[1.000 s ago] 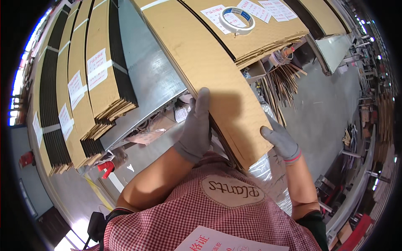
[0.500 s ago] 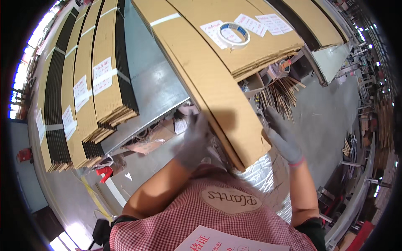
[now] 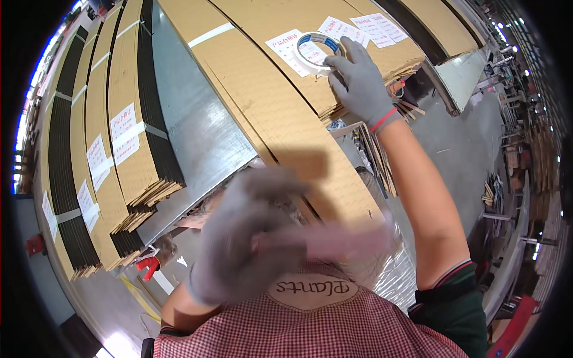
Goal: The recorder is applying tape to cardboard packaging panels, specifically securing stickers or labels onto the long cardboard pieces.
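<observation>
My right hand (image 3: 361,83), in a grey glove, reaches over the cardboard and grips the right rim of a white roll of tape (image 3: 303,52). The roll lies flat, partly on a printed paper label (image 3: 280,43). Close to my chest, my left hand (image 3: 248,235), gloved too, is smeared by motion. A blurred pinkish-white paper label (image 3: 352,241) sticks out from it to the right; its fingers cannot be made out clearly. Below both hands runs a long strapped stack of brown cardboard strips (image 3: 268,101).
More strapped cardboard stacks (image 3: 134,161) with labels stand on the left, beside a grey metal tabletop (image 3: 206,119). Other paper labels (image 3: 379,30) lie beyond the tape. Thin wooden strips (image 3: 385,161) rise below the table edge. A red object (image 3: 149,267) hangs at the lower left.
My right hand has moved from the near stack's end up to the tape roll. My left hand has come back toward my chest, and the label formerly at the lower edge is now at it.
</observation>
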The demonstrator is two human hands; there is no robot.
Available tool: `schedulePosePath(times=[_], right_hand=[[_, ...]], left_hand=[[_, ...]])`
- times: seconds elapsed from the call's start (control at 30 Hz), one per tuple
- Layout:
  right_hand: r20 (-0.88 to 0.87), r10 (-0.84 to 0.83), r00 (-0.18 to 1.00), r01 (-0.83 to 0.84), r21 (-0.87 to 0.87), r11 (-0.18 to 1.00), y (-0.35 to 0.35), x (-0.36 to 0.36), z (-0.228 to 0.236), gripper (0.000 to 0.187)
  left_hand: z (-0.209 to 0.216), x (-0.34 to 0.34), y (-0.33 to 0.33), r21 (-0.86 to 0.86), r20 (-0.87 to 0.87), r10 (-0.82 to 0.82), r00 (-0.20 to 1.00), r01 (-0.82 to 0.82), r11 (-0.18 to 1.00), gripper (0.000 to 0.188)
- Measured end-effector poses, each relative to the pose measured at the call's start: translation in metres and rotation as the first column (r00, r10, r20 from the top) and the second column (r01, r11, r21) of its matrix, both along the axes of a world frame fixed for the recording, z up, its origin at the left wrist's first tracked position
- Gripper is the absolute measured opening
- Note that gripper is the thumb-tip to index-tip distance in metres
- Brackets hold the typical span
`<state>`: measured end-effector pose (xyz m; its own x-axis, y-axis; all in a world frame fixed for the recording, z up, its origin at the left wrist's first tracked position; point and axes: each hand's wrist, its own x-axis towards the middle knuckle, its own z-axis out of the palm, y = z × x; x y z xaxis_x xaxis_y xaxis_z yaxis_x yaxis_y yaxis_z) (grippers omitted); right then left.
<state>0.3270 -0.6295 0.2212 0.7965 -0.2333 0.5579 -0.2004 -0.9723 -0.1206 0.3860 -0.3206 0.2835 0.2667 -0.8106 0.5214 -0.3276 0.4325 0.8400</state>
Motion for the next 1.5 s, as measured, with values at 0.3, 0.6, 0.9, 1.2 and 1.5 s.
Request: schedulePosePath(times=[0.3, 0.6, 0.9, 1.2, 1.5], right_hand=[[0.19, 0.133, 0.973, -0.14, 0.023, 0.99, 0.03, -0.047, 0.048, 0.014], [0.101, -0.077, 0.992, 0.058, 0.181, 0.982, 0.072, -0.132, 0.051, 0.011], [-0.123, 0.133, 0.983, -0.093, 0.287, 0.953, 0.11, -0.15, 0.059, 0.013], [-0.58, 0.335, 0.743, -0.235, 0.243, 0.941, 0.167, -0.103, 0.107, 0.015], [-0.663, 0.393, 0.637, 0.169, 0.618, 0.768, 0.003, -0.1, -0.026, 0.027]], left_hand=[[-0.028, 0.028, -0.025, -0.018, 0.581, 0.18, 0.793, -0.209, 0.978, 0.031], [-0.032, 0.041, -0.052, -0.012, 0.641, -0.02, 0.767, 0.037, 0.999, 0.029], [-0.01, 0.064, -0.052, 0.181, 0.709, -0.217, 0.671, 0.124, 0.976, 0.028], [-0.013, -0.019, 0.007, 0.352, 0.463, -0.126, 0.877, -0.052, 0.934, 0.011], [-0.181, 0.005, 0.023, 0.595, -0.194, 0.119, 0.974, 0.021, 0.804, 0.018]])
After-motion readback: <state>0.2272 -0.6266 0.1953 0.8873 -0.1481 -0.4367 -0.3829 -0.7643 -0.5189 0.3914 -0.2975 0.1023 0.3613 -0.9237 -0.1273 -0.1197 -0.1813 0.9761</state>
